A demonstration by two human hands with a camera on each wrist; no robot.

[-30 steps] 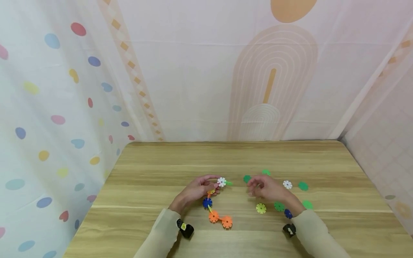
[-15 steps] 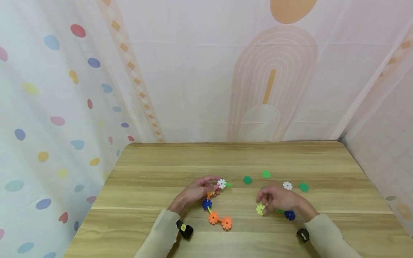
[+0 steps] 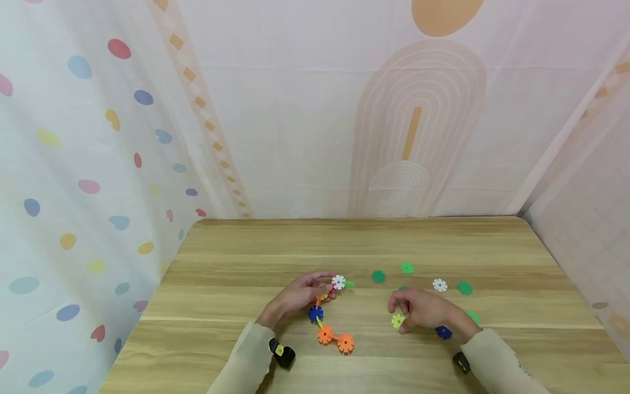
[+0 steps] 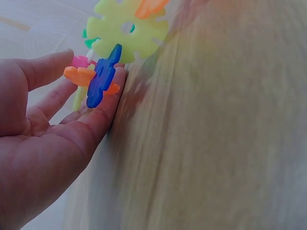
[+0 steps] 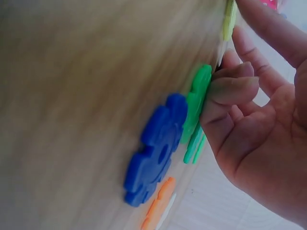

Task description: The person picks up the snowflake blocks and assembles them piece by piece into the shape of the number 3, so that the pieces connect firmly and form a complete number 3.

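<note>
Right hand (image 3: 425,310) drawn nearer, fingers pinching yellow disc (image 3: 397,320), left hand (image 3: 297,295) fingers pinching disc chain (image 3: 327,316)

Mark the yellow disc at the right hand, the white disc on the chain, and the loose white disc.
yellow disc (image 3: 397,320), head view, its face
white chain disc (image 3: 338,282), head view, its centre
loose white disc (image 3: 439,285), head view, its centre

Chain (image 3: 327,317) of snap-together discs is lying curved on the surface: white disc (image 3: 338,282) at the far end between left hand (image 3: 300,295) fingertips, then blue, two orange nearest. Yellow disc (image 3: 397,320) is sitting tilted, pinched by right hand (image 3: 425,310).
</note>
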